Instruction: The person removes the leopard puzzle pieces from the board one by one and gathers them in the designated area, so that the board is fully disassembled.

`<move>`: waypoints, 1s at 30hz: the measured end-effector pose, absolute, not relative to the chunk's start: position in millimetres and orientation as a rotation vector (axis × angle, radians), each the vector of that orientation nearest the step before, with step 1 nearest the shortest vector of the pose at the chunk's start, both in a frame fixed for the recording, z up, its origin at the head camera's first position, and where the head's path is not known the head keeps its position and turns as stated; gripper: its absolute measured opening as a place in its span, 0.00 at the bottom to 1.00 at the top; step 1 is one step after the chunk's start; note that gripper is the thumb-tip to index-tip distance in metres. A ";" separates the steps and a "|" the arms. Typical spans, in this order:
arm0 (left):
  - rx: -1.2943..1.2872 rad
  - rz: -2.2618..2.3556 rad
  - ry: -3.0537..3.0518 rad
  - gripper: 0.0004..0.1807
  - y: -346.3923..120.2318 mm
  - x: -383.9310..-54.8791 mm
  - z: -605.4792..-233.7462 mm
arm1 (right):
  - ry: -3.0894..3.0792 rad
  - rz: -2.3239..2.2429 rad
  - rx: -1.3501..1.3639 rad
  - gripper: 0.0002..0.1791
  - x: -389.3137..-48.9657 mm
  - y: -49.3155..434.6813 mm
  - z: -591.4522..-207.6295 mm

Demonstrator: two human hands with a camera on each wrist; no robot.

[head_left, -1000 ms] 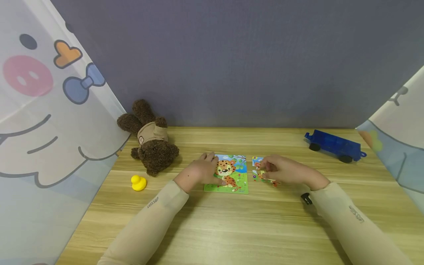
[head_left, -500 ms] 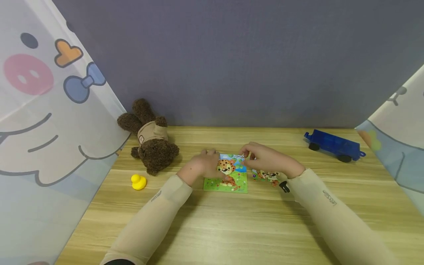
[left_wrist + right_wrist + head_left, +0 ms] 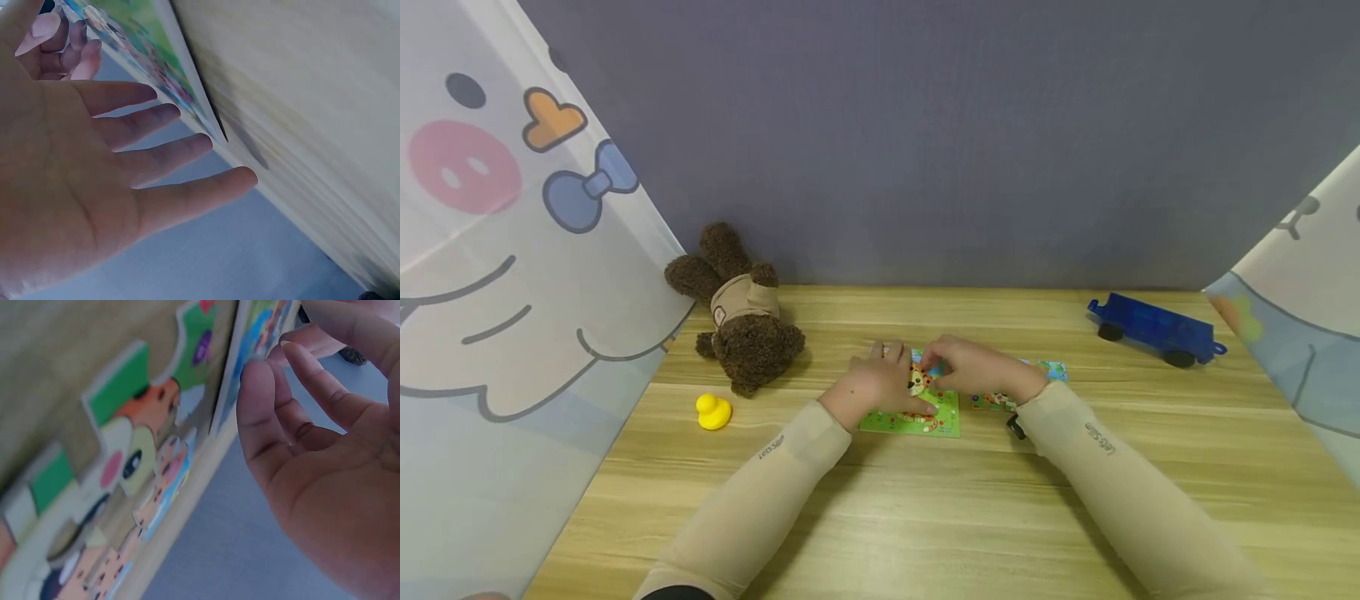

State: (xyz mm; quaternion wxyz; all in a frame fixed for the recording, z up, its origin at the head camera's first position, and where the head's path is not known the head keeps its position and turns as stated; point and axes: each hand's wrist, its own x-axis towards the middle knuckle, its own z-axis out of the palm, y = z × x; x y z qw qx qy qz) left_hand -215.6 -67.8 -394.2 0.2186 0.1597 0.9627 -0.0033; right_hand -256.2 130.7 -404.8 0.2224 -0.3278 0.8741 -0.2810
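A flat puzzle board [image 3: 943,423] printed with a spotted cub on green and blue lies on the wooden table. My left hand [image 3: 886,387] spreads over its left side, fingers straight and empty in the left wrist view; whether they touch the board is unclear. Over the board's upper right, my right hand [image 3: 976,369] has its fingers bent and fingertips close together. Those fingertips are partly hidden, so a small piece between them cannot be ruled out. Right of the board lie loose puzzle pieces [image 3: 115,447] with the cub's face, partly fitted together and partly under my right hand in the head view.
A brown plush bear [image 3: 748,333] lies at the back left, with a yellow rubber duck [image 3: 713,412] in front of it. At the back right stands a blue toy wagon [image 3: 1156,327]. A grey partition [image 3: 940,150] rises behind the table [image 3: 925,508].
My right hand has moved left from the loose pieces to above the board. My left hand has shifted slightly right and covers more of the cub picture.
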 end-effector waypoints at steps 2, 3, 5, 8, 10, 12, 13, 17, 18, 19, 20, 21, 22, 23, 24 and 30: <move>0.430 -0.012 2.663 0.66 -67.5 -215.2 -394.6 | 2.413 -0.765 -0.892 0.16 -255.1 129.0 -407.1; 0.428 -0.011 2.660 0.66 -67.6 -215.0 -394.6 | 2.412 -0.759 -0.887 0.16 -254.6 128.4 -407.9; 0.425 -0.009 2.658 0.66 -68.0 -215.2 -394.8 | 2.406 -0.757 -0.875 0.17 -254.0 127.4 -409.1; 0.434 -0.022 2.653 0.66 -68.5 -215.5 -395.4 | 2.401 -0.748 -0.878 0.18 -253.5 126.2 -410.3; 0.440 -0.035 2.654 0.67 -68.7 -215.7 -395.7 | 2.398 -0.750 -0.884 0.18 -253.7 125.6 -411.0; 0.445 -0.048 2.654 0.67 -68.8 -216.0 -396.2 | 2.401 -0.745 -0.895 0.18 -253.7 125.3 -411.5; 0.445 -0.052 2.654 0.67 -68.8 -216.1 -396.4 | 2.402 -0.746 -0.894 0.18 -253.9 125.3 -411.7; 0.448 -0.071 2.654 0.67 -68.7 -217.2 -397.9 | 2.403 -0.754 -0.885 0.17 -254.5 125.3 -413.2; 0.449 -0.075 2.654 0.67 -68.7 -217.4 -398.4 | 2.403 -0.754 -0.879 0.16 -254.6 125.5 -413.6; 0.451 -0.078 2.654 0.67 -68.6 -217.6 -398.9 | 2.402 -0.755 -0.873 0.16 -254.7 125.7 -414.1; 0.454 -0.079 2.655 0.67 -68.6 -217.8 -399.5 | 2.402 -0.756 -0.866 0.15 -254.8 125.9 -414.6; 0.456 -0.077 2.655 0.67 -68.6 -218.0 -399.9 | 2.403 -0.756 -0.859 0.15 -254.9 126.2 -415.1; 0.457 -0.074 2.656 0.67 -68.6 -218.1 -400.3 | 2.405 -0.756 -0.858 0.15 -254.9 126.5 -415.3; 0.459 -0.071 2.658 0.68 -68.6 -218.1 -400.6 | 2.405 -0.758 -0.858 0.15 -255.1 126.6 -415.6; 0.460 -0.068 2.659 0.67 -68.6 -218.0 -400.7 | 2.404 -0.760 -0.857 0.15 -255.3 126.6 -416.0; 0.459 -0.059 2.664 0.68 -68.6 -218.6 -401.0 | 2.402 -0.768 -0.867 0.15 -255.8 126.7 -416.7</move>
